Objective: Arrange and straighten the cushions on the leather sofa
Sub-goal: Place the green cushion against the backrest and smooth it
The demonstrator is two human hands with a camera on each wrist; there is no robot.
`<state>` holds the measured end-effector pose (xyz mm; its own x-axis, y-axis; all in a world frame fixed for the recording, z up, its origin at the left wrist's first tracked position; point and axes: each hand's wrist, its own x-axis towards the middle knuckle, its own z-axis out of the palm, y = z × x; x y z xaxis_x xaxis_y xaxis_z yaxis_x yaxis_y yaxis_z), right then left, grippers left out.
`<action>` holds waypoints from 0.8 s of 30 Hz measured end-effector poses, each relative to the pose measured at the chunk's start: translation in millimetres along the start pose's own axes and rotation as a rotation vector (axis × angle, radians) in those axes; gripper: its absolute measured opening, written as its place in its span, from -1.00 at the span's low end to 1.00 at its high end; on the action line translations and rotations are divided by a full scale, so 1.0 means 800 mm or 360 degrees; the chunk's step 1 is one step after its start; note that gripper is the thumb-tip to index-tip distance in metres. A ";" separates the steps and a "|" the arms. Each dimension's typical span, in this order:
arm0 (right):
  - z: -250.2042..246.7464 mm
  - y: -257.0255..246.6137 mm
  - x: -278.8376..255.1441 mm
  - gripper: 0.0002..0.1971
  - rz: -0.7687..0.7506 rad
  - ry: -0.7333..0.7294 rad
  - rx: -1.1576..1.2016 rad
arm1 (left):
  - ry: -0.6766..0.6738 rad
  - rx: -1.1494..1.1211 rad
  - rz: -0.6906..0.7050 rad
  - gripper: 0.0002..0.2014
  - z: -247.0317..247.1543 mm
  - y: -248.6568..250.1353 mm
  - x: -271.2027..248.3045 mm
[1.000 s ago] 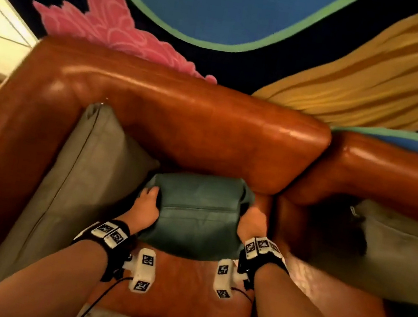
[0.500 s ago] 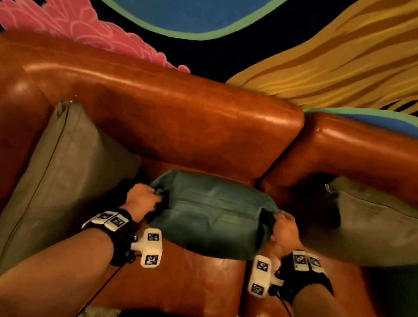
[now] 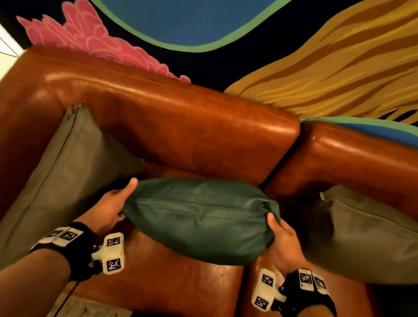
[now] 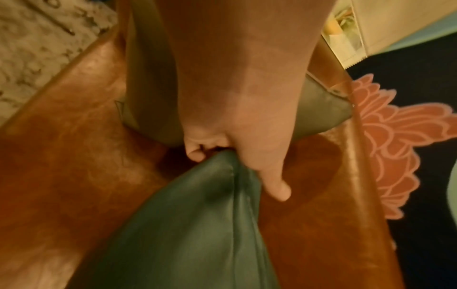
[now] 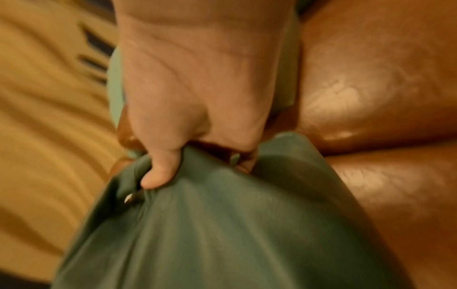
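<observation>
A dark green cushion [image 3: 200,216] hangs above the seat of the brown leather sofa [image 3: 169,124], its zipper side facing me. My left hand [image 3: 116,202] grips its left end, thumb on top, fingers curled under [image 4: 197,154]. My right hand [image 3: 282,234] grips the right end, thumb [image 5: 158,172] pressed into the fabric beside the zipper pull [image 5: 129,198]. A grey-olive cushion [image 3: 62,176] leans against the left armrest. Another grey-olive cushion [image 3: 370,236] lies on the right seat.
A mural wall [image 3: 225,10] in blue, pink and yellow rises behind the sofa back. Speckled floor [image 3: 92,315] shows below the seat's front edge. A further dark green cushion [image 3: 414,308] lies in shadow at the far right.
Both hands have lifted the green cushion off the seat and pulled its ends apart, stretching it wider. The head view has drifted, showing more of the right seat.
</observation>
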<state>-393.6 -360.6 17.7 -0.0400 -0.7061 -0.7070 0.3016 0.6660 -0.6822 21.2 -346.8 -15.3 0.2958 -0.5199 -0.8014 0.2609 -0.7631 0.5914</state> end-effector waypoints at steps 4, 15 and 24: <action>-0.013 -0.004 -0.015 -0.67 0.0083 -0.0061 0.0218 | 0.0242 0.0145 0.0167 -0.62 0.015 -0.019 0.005; 0.030 0.014 0.001 -0.62 -0.0293 -0.0020 -0.1100 | 0.0597 0.0449 0.0234 -0.41 0.012 -0.007 0.004; 0.031 0.004 0.103 0.01 0.0300 0.0535 -0.0586 | -0.0541 0.0204 0.0307 -0.56 0.067 0.013 -0.071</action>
<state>-372.1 -423.2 -38.1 -0.3388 -0.4903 -0.8030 -0.0188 0.8569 -0.5152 -42.1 -345.7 31.7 0.0022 -0.7391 -0.6736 0.1072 -0.6696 0.7350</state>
